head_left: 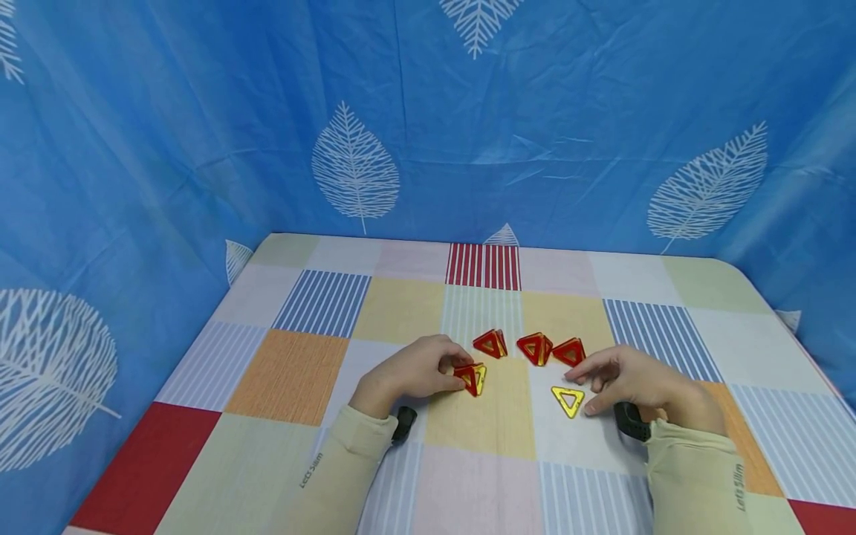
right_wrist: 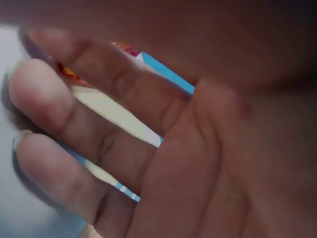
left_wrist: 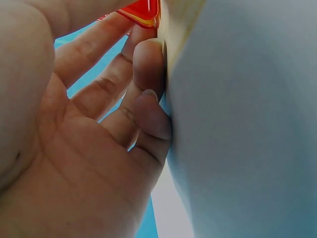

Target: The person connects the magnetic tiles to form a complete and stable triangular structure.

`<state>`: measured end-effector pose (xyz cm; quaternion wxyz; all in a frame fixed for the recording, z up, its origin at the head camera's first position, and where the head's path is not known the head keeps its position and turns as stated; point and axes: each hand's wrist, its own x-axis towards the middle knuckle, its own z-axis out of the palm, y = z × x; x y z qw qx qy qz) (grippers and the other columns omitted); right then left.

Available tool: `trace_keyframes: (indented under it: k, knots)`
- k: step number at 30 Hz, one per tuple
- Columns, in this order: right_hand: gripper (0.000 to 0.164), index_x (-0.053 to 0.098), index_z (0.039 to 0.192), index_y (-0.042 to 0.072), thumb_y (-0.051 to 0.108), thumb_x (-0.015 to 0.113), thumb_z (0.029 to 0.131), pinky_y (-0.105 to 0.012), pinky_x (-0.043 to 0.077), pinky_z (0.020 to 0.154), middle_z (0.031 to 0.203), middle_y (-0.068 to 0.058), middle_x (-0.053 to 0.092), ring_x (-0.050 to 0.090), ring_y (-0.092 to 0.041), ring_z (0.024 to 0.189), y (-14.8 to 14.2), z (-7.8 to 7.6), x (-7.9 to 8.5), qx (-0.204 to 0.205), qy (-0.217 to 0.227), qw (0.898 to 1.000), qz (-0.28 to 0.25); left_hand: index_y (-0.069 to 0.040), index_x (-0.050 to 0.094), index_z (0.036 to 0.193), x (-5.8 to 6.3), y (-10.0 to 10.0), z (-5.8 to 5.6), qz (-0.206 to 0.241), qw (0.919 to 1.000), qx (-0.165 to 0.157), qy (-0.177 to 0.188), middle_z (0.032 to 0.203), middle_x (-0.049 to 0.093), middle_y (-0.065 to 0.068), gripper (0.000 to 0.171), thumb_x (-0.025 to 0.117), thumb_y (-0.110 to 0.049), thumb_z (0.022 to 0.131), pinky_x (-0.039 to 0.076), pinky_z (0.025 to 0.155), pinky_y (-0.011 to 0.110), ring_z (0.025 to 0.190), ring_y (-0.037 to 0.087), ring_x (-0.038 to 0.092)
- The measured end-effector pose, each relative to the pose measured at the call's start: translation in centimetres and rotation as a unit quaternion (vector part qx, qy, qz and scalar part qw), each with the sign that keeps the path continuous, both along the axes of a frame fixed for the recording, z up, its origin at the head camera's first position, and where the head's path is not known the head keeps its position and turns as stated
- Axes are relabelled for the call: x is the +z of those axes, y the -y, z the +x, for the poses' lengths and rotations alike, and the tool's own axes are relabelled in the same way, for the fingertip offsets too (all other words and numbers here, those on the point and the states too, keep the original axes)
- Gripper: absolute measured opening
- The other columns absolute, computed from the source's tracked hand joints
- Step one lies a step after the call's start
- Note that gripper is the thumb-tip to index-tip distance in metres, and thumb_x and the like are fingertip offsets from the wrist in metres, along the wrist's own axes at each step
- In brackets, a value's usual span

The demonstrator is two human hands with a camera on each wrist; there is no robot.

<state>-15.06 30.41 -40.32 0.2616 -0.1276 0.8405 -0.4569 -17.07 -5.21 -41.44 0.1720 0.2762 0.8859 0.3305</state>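
Note:
My left hand (head_left: pixel 428 368) pinches a small pyramid of red and yellow triangle tiles (head_left: pixel 471 379) between thumb and fingers, low over the table. A corner of that pyramid shows at the top of the left wrist view, red with a yellow edge (left_wrist: pixel 143 15). Beside a flat yellow triangle tile (head_left: pixel 556 391) lies my right hand (head_left: pixel 628 383), its fingers loosely bent and spread. The thumb is close to the tile's right side; whether it touches cannot be told. In the right wrist view the palm and fingers (right_wrist: pixel 44 94) show nothing held.
Behind the hands stand several red and yellow pieces: a left one (head_left: pixel 490 343), a middle one (head_left: pixel 534 348) and a right one (head_left: pixel 569 351) near my right fingertips. A patchwork cloth (head_left: pixel 267 461) covers the table. Blue leaf-print curtains (head_left: pixel 568 111) enclose the back and sides.

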Motion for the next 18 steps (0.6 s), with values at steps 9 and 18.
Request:
trace_keyframes:
  k: [9,18]
  knots:
    - [0.037,0.079,0.106,0.002,0.007,0.090,0.071,-0.028,0.048,0.062,0.090,-0.009,0.065,0.055,-0.023,0.077,0.72,-0.01,-0.07,0.008,-0.024,0.999,0.036,-0.011,0.073,0.118,-0.05,0.07,0.01,0.001,1.0000,-0.002,0.002,0.096,0.059,-0.004,0.029,0.078,-0.016,0.091,0.047,0.068,0.025,0.079,0.013,0.052]
    - [0.019,0.082,0.094,0.007,0.010,0.088,0.076,-0.031,0.047,0.063,0.089,-0.005,0.067,0.054,-0.025,0.078,1.01,0.10,0.02,-0.008,-0.028,0.997,0.067,-0.011,0.073,0.118,-0.19,0.07,-0.05,0.004,1.0000,0.000,0.003,0.097,0.059,-0.004,0.029,0.078,-0.016,0.090,0.047,0.068,0.025,0.080,0.014,0.052]
